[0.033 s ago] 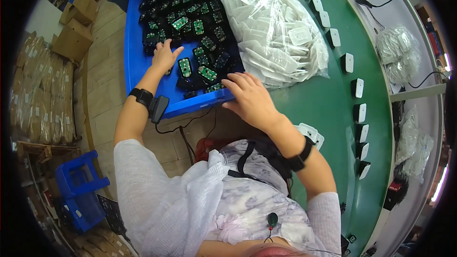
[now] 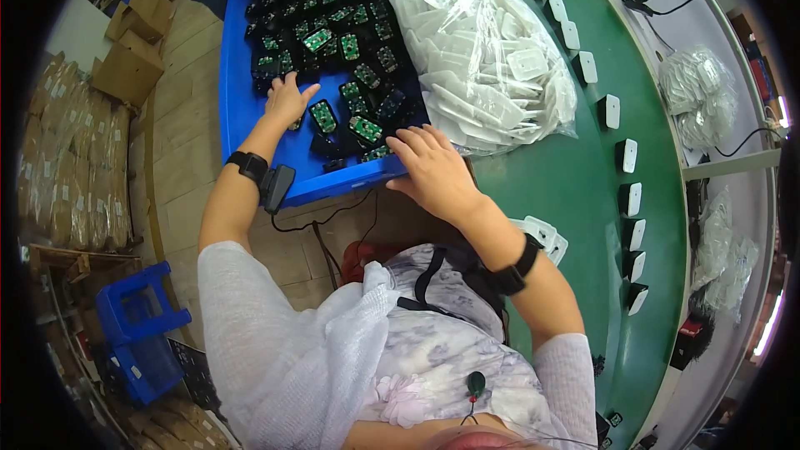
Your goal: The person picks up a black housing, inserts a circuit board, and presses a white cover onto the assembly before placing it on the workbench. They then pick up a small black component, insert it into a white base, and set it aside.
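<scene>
A blue tray (image 2: 235, 108) holds many black housings with green circuit boards in them. My left hand (image 2: 287, 103) reaches into it with thumb and fingers apart. Its fingertips are at the housings on the left side, and one piece is partly hidden beneath the palm. Just right of that hand lies a loose housing with a green board (image 2: 322, 117); another board unit (image 2: 365, 128) is tilted beside it. My right hand (image 2: 435, 173) is open, fingers stretched over the tray's near right corner, touching or nearly touching the rim.
A clear plastic bag of white covers (image 2: 479, 58) lies against the tray on the green table (image 2: 550, 192). A row of black-and-white units (image 2: 631, 200) curves along the right edge. White pieces (image 2: 542, 235) lie beside my right forearm. A cable (image 2: 312, 223) hangs below the tray.
My right hand and forearm have shifted very slightly to the left. My left hand stays over the same spot in the tray.
</scene>
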Available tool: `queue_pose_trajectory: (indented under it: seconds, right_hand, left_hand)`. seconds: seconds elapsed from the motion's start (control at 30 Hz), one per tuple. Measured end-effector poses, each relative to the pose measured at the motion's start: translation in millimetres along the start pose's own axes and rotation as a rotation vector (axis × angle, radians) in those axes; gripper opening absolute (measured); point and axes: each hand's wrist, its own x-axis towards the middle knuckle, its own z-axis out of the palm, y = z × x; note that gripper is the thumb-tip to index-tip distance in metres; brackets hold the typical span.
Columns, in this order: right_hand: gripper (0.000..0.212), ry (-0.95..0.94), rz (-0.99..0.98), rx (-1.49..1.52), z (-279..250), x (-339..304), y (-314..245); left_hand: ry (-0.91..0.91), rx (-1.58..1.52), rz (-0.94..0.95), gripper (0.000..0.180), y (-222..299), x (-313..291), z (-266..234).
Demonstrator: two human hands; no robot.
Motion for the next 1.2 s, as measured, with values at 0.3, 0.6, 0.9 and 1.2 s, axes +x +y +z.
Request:
queue_pose_trajectory:
  seconds: [0.3,0.6,0.9,1.2]
  right_hand:
    - [0.043,-0.272,0.158,-0.070,29,4,0]
    - [0.029,-0.109,0.185,0.019,39,1,14]
    - [0.028,-0.017,0.151,-0.012,48,5,10]
    - [0.084,-0.190,0.757,0.253,65,45,30]
  left_hand:
    - [-0.527,-0.397,-0.160,0.097,20,-32,43]
    - [-0.739,-1.023,-0.368,0.079,41,-61,41]
    - [-0.977,-1.415,-0.354,0.042,93,-35,73]
    - [-1.223,-1.567,-0.202,0.062,91,-28,70]
